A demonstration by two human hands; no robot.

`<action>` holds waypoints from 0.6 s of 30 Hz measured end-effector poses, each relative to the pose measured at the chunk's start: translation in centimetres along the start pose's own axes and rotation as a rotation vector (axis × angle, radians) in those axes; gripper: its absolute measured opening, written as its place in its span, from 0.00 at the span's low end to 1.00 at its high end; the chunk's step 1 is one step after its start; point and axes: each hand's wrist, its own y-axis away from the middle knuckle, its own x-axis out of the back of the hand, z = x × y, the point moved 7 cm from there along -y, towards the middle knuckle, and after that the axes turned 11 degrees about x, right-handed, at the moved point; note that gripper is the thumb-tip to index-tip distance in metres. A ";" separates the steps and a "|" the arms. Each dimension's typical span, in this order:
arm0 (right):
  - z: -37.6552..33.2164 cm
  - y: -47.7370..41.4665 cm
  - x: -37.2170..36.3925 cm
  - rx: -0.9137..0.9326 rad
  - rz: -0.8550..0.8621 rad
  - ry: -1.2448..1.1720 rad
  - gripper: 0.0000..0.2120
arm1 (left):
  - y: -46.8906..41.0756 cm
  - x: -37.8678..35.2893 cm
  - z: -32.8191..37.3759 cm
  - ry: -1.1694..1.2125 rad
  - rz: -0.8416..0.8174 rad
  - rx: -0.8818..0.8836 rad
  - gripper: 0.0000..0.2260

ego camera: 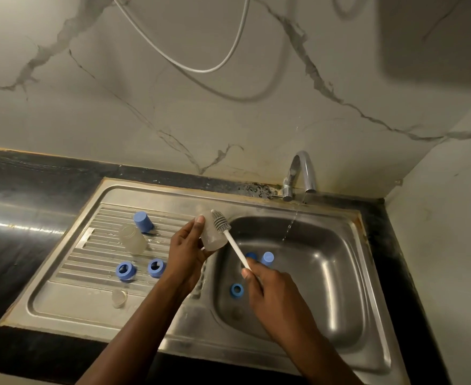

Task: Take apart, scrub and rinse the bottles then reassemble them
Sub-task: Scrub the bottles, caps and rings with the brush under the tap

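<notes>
step: scrub, judged | left hand (187,245) grips clear bottle (211,238) over sink (256,207) basin edge, long axis tilted up-left | right hand (265,284) pinches brush (235,245) handle, down-right of bottle | brush head beside bottle's upper end, inside or outside unclear

Basin (340,287): steel; tap (298,173) at its far rim, a thin stream of water falling in.
Left hand (187,245): over the basin's left rim, gripping a clear bottle (213,240).
Right hand (265,284): over the basin, gripping the brush (230,237) by its white handle; the grey head is at the bottle's far end.
Inside the basin: blue ring (236,290), blue cap (267,258), and a blue piece (251,255) partly hidden.
Left of the basin, on the drainboard (70,295): upright cap (142,222), second bottle (132,240) lying down, two rings (126,270) (156,267), and a small clear piece (119,298).
</notes>
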 end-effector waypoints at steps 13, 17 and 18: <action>-0.7 -2.4 1.8 0.087 0.050 0.082 0.19 | 0.3 -1.5 -1.2 0.029 0.019 0.000 0.15; 0.2 -0.2 1.3 0.068 0.016 0.074 0.16 | -0.1 0.0 0.0 0.136 0.068 0.010 0.14; 0.4 0.3 1.2 0.056 0.006 0.058 0.16 | -0.2 0.3 0.2 0.146 0.075 0.012 0.13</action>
